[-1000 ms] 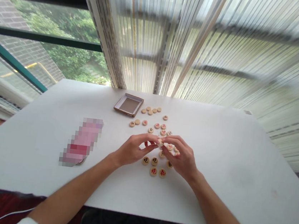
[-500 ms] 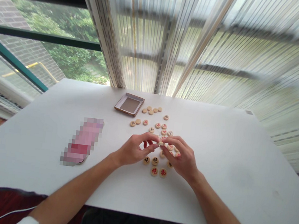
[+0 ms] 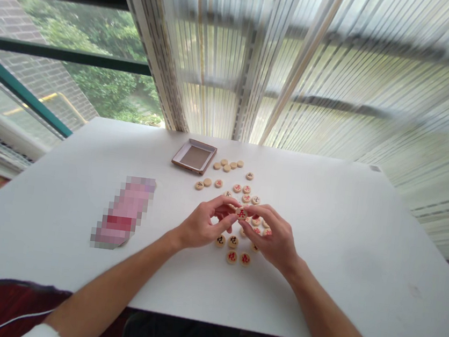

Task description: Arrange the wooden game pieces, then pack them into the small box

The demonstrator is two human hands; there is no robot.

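Observation:
Between my hands is a round wooden Chinese chess piece, its face with a red character turned up toward me. My left hand pinches its left edge with thumb and fingers. On the opposite edge, my right hand grips it the same way. Just below my hands lie two black-lettered pieces and a pair of red-lettered pieces. More red-lettered pieces lie beyond my fingers, and some pieces are partly hidden under my right hand.
A shallow square box stands at the back of the white table. Several blank-side-up pieces lie right of it. Toward the left is a pixelated pink item. A curtain hangs behind the table's far edge.
The held chess piece has tilted from edge-on to showing its red-character face. My hands stay in nearly the same place over the pieces.

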